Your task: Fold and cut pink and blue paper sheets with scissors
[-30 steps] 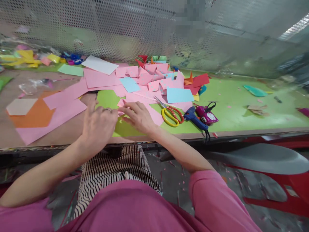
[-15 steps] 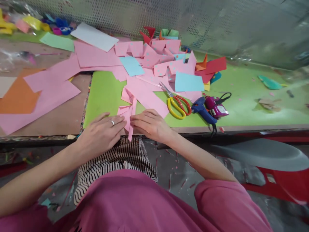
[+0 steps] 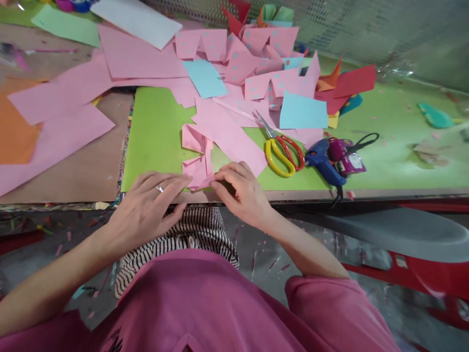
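A piece of folded pink paper lies near the table's front edge, with creased flaps and a narrow strip folded across its lower edge. My left hand wears a ring; its fingers stretch out, and the fingertips rest on the paper's lower left corner. At the lower right corner, my right hand pinches the end of the strip between thumb and fingers. Scissors with one yellow and one red handle lie just beyond my right hand. Beside them sits a blue glue gun.
Folded pink pieces with blue dots, blue paper and red paper pile up at the back. Larger pink sheets and an orange sheet lie left. A purple object with a black loop adjoins the glue gun.
The narrow strip, which stood lengthwise along the pink paper, now lies across its lower edge. My right hand has shifted into a pinch at the corner. The view has tilted lower.
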